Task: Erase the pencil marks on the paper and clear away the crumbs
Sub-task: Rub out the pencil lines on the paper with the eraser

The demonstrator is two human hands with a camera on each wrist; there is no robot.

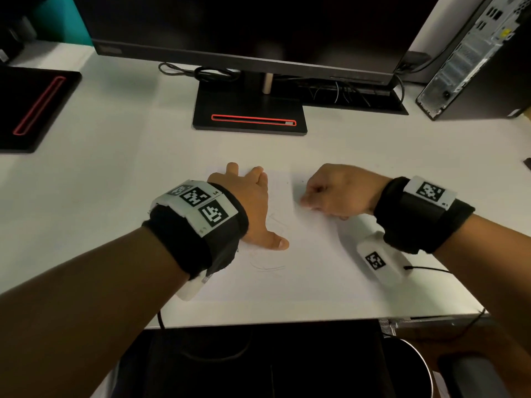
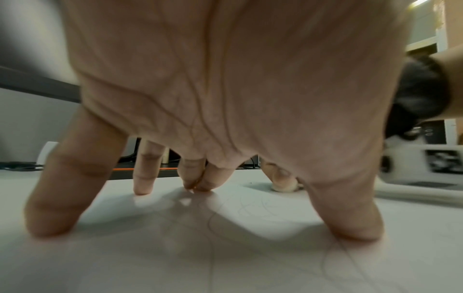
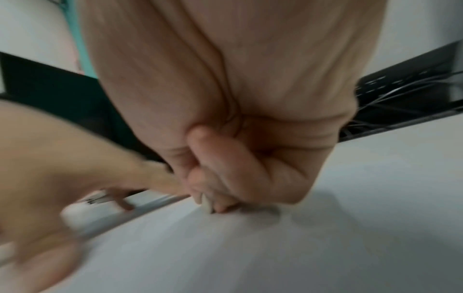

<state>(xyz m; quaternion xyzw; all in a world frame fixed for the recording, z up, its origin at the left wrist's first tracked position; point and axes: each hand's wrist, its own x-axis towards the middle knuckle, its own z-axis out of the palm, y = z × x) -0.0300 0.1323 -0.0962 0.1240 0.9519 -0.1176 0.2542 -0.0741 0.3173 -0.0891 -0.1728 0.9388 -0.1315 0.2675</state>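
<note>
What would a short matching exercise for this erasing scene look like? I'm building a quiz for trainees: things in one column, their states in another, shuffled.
Things:
1. left hand
2. right hand
3. eraser
4. pencil marks

States:
A. pinched in a grip, its tip on the sheet
B. faint curves on the paper
C. fingers spread, tips pressing the paper
D. fingers curled round a small white thing

Pairs: 1-C, 2-D, 3-A, 4-B

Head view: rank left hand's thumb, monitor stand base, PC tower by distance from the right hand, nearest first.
From the right hand:
1. Left hand's thumb, on the paper to its left.
2. Monitor stand base, behind, slightly left.
3. PC tower, far back right.
</note>
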